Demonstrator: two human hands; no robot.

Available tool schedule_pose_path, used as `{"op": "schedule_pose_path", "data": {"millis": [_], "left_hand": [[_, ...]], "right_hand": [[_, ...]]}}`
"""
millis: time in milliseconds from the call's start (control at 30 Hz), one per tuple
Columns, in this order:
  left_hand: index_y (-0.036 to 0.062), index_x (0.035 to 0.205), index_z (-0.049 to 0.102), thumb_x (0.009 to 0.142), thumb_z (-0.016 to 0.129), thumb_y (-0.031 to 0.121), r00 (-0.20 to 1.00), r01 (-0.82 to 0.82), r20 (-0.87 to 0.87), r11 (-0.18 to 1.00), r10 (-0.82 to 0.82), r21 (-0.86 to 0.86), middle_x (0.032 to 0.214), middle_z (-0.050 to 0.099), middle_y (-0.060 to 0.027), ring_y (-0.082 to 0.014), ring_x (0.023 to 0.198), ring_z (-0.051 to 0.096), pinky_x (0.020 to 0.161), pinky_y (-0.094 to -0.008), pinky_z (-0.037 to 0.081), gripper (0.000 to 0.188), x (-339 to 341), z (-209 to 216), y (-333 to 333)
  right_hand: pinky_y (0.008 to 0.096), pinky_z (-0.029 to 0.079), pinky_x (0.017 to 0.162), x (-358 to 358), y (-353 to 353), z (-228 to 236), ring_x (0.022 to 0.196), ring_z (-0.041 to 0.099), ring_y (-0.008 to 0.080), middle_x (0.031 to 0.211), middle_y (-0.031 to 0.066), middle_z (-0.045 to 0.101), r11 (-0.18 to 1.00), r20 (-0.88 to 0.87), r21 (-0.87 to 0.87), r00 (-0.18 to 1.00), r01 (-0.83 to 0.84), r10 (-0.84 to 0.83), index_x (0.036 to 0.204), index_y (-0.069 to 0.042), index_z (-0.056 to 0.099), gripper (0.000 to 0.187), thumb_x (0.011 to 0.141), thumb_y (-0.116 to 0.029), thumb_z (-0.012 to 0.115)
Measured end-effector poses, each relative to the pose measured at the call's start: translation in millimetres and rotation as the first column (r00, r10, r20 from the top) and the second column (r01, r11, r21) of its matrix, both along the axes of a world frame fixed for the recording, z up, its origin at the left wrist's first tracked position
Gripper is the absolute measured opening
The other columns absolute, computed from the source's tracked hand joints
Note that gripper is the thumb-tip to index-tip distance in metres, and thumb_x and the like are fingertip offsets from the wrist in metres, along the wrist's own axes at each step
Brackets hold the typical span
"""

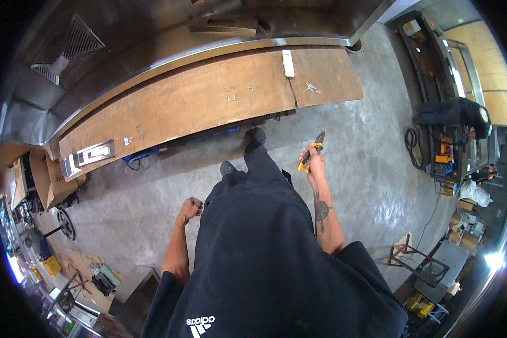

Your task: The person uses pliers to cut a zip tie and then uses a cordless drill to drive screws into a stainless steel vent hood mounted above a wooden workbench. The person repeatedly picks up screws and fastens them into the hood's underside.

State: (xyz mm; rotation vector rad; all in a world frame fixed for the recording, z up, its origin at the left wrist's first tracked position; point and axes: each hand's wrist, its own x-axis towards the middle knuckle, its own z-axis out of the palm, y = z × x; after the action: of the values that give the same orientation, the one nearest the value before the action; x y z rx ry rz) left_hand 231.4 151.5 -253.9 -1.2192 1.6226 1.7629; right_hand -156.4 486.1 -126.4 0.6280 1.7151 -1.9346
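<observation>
My right hand (315,164) is wrapped round a pair of pliers (320,139) with yellow and black handles, the jaws pointing away from me over the concrete floor. Down by my left side, my left hand (191,208) has its fingers curled in. Whether anything small is inside it I cannot make out. Ahead of me lies a long brown wooden board (191,93), which neither hand touches. Small metal pins or screws (310,88), a white power strip (288,63) with a dark cord, and thin wire-like brackets (230,93) rest on it.
Behind the board runs a large stainless steel hood (141,67). A shiny metal plate (98,153) lies at the board's left end, near a cardboard box (55,183). To the right, another person (456,112) in dark clothes is beside a metal frame. A brown metal-framed stand (419,262) stands lower right.
</observation>
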Motion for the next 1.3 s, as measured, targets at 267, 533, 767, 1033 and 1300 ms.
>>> {"op": "schedule_pose_path", "data": {"millis": [267,533,767,1033,1300], "left_hand": [[-0.0010,0.101,0.063,0.094,0.055,0.010,0.998,-0.035,-0.062,0.998,0.031,-0.053,0.089,0.067,-0.0090,-0.0154,0.071,0.065,0.063,-0.0314,0.055,0.015,-114,43,-26],[-0.0007,0.102,0.063,0.096,0.056,0.012,0.961,0.160,-0.217,0.984,-0.172,-0.073,0.084,0.064,-0.0071,-0.0142,0.075,0.062,0.069,-0.0295,0.053,0.016,-231,97,-44],[-0.0014,0.104,0.063,0.099,0.059,0.019,0.938,-0.085,-0.324,0.820,-0.126,-0.565,0.091,0.067,-0.0101,-0.0197,0.083,0.064,0.077,-0.0343,0.052,0.021,-351,137,-44],[0.0019,0.119,0.059,0.091,0.060,0.005,0.890,-0.256,-0.444,0.691,-0.104,-0.676,0.104,0.059,-0.0180,-0.0292,0.086,0.063,0.078,-0.0402,0.053,0.028,-405,120,-34],[0.0072,0.125,0.058,0.089,0.061,0.003,0.943,-0.080,-0.290,0.730,-0.165,-0.678,0.110,0.053,-0.0206,-0.0335,0.089,0.060,0.083,-0.0424,0.051,0.036,-414,124,-43]], "right_hand": [[0.0300,0.052,0.063,-76,-17,-4,0.067,0.064,0.0153,0.077,0.0091,0.065,0.983,-0.107,0.152,0.987,-0.099,0.116,0.106,-0.004,0.056,0.040,0.099,-0.043,0.063],[0.0491,0.052,0.076,-245,-43,-19,0.081,0.066,0.0373,0.082,0.0219,0.067,0.548,-0.349,0.837,0.773,0.002,0.530,0.109,0.005,0.056,0.063,0.093,-0.056,0.061],[0.0581,0.047,0.085,-311,-49,-33,0.101,0.058,0.0472,0.103,0.0283,0.061,0.045,-0.132,0.989,0.678,0.144,0.723,0.111,0.006,0.055,0.063,0.092,-0.054,0.062],[0.0594,0.044,0.088,-316,-43,-31,0.109,0.052,0.0470,0.112,0.0269,0.052,0.115,-0.151,0.989,0.620,0.097,0.770,0.117,0.003,0.054,0.058,0.091,-0.047,0.067],[0.0604,0.042,0.094,-315,-16,-33,0.119,0.047,0.0448,0.119,0.0238,0.051,0.083,-0.063,0.997,0.726,0.009,0.685,0.126,-0.004,0.053,0.062,0.083,-0.042,0.075]]}}
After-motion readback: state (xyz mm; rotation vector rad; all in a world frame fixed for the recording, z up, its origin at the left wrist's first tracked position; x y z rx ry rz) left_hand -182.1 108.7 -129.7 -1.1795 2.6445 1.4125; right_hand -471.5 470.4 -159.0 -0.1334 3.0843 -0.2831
